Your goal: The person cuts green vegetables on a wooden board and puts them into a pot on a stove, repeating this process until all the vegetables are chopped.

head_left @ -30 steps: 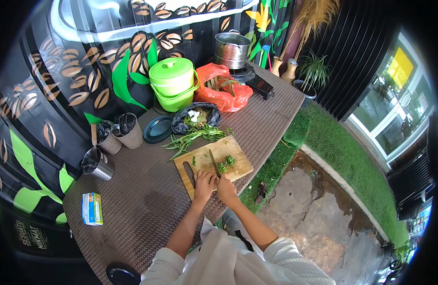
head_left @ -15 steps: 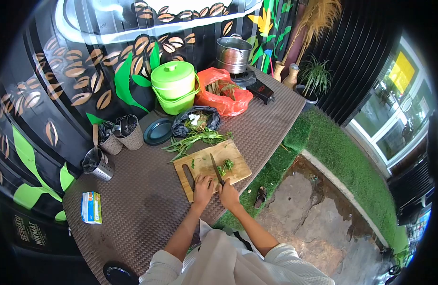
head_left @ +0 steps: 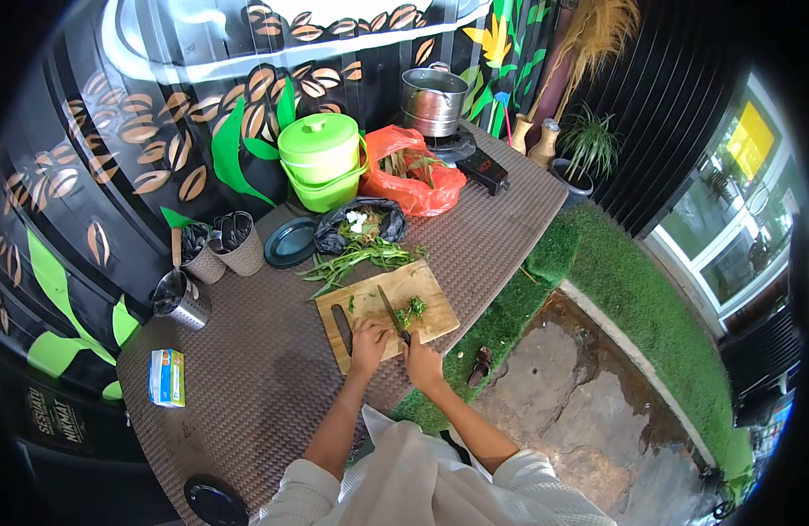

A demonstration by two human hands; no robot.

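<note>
A wooden cutting board lies on the brown woven table. My right hand is shut on a knife whose blade points away from me across the board. Just right of the blade sits a small heap of chopped greens. My left hand rests on the board's near edge, left of the blade, fingers curled down; what is under them is hidden. A dark slot shows at the board's left end.
Long green stalks lie behind the board, by a black bag of scraps. Farther back stand a dark plate, a green lidded bucket, an orange bag and a steel pot. Utensil holders and a small box sit left.
The view has shifted slightly. My hands, the knife and the board keep much the same arrangement, with the blade still beside the chopped greens.
</note>
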